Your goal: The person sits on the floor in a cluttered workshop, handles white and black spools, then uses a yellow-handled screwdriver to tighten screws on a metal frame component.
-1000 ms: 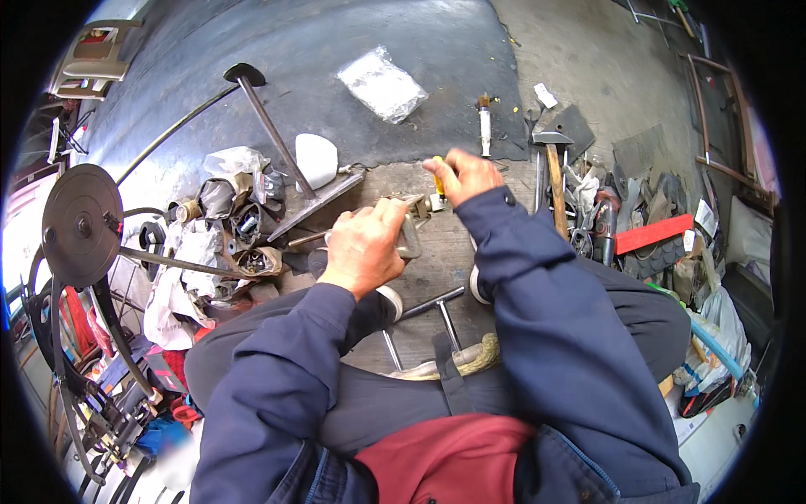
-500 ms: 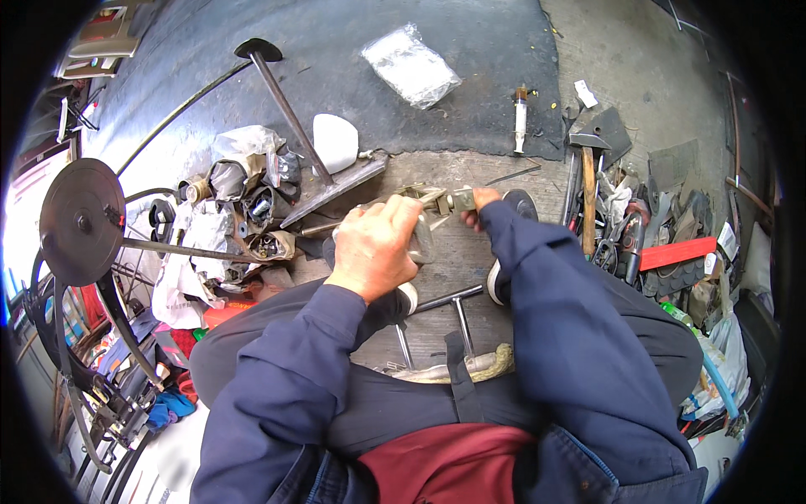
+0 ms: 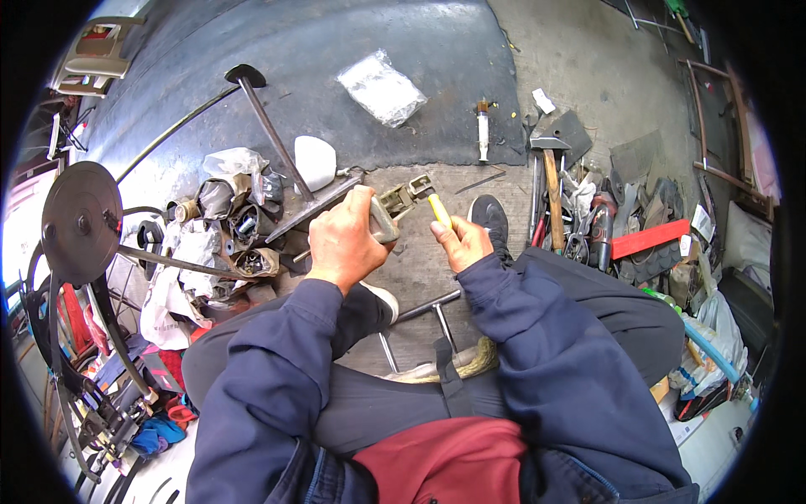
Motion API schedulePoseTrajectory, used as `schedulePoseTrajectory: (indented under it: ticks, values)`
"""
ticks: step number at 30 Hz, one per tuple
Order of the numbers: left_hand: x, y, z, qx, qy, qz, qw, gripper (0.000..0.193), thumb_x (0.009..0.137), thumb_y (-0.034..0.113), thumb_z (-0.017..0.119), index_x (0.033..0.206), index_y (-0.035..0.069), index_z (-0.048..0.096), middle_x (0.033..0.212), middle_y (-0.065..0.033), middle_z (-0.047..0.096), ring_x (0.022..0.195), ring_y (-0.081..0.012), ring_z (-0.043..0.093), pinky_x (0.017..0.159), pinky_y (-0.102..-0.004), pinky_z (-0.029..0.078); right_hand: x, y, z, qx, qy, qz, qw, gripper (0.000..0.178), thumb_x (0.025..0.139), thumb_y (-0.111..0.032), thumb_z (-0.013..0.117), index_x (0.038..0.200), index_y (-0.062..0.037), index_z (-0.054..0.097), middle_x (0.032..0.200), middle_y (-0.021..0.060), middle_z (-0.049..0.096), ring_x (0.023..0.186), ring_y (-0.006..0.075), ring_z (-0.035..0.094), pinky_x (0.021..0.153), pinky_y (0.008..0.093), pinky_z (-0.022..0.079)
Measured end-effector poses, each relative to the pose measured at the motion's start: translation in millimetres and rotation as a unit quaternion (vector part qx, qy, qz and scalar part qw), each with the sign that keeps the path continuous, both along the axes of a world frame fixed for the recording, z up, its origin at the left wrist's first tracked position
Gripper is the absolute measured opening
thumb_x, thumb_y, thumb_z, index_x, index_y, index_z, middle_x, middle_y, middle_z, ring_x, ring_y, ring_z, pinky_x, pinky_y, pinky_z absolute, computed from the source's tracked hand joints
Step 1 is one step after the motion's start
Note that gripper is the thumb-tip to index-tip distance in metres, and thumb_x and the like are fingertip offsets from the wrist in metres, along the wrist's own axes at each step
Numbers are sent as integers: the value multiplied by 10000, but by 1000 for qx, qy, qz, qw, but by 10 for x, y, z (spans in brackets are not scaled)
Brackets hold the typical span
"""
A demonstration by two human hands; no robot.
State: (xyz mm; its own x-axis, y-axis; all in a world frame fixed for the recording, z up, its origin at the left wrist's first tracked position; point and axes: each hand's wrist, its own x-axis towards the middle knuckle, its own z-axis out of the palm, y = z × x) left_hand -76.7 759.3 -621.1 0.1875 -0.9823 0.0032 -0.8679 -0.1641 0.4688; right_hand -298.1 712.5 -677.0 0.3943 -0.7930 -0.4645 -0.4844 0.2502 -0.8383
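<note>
My left hand (image 3: 342, 239) is closed around a metal mechanism (image 3: 403, 198) with a rounded grey block (image 3: 384, 223) at its near side and a brass-coloured arm reaching away. A square end piece with a hole tops the far end. My right hand (image 3: 464, 244) pinches a yellow-handled tool (image 3: 438, 209) between thumb and fingers, its upper end right at that square piece. The tool's working tip is too small to make out. Both hands are raised above the floor between my feet.
A hammer (image 3: 552, 181) lies among tools at the right, near a red bar (image 3: 651, 238). A syringe (image 3: 483, 133) and a plastic bag (image 3: 383, 88) lie ahead. Leftward stand a metal stand (image 3: 273, 134), a round disc (image 3: 81, 223) and bags of parts. A T-shaped metal bar (image 3: 428, 307) lies before my lap.
My right hand has turned and drawn back from the mechanism's end, and the yellow-handled tool now shows in it. The mechanism is tilted up more. The whole view has shifted.
</note>
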Motion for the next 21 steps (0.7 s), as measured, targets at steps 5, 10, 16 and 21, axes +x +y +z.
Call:
schedulePoseTrajectory:
  ticks: [5, 10, 16, 21]
  values:
    - [21, 37, -29, 3, -1, -28, 1000, 488, 765, 293, 885, 1120, 77, 629, 866, -142, 709, 759, -351, 731, 664, -440, 565, 436, -561, 109, -161, -7, 72, 984, 369, 1045, -299, 671, 820, -7, 692, 658, 127, 649, 579, 196, 612, 572, 375, 467]
    - [48, 49, -32, -4, 12, -43, 999, 491, 759, 285, 877, 1133, 80, 635, 911, -116, 710, 776, -341, 723, 675, -431, 555, 840, -1126, -265, -225, 136, 106, 959, 494, 972, -509, 738, 800, -47, 706, 671, 173, 643, 607, 312, 636, 607, 441, 492]
    - [-24, 77, 5, 19, -5, -87, 996, 501, 655, 100, 773, 1125, 120, 602, 935, -58, 641, 851, -254, 714, 729, -422, 518, 627, -1409, -1425, -117, 85, 150, 978, 361, 943, -440, 730, 1059, -98, 730, 964, 171, 759, 934, 359, 742, 825, 458, 563]
    - [-188, 131, 23, 16, 6, -135, 991, 349, 776, 172, 748, 1089, 147, 597, 953, -28, 636, 883, -242, 697, 714, -438, 499, -116, -948, -2265, 20, 116, 227, 967, 396, 1018, -433, 603, 961, -111, 826, 840, 120, 785, 755, 266, 749, 735, 413, 579]
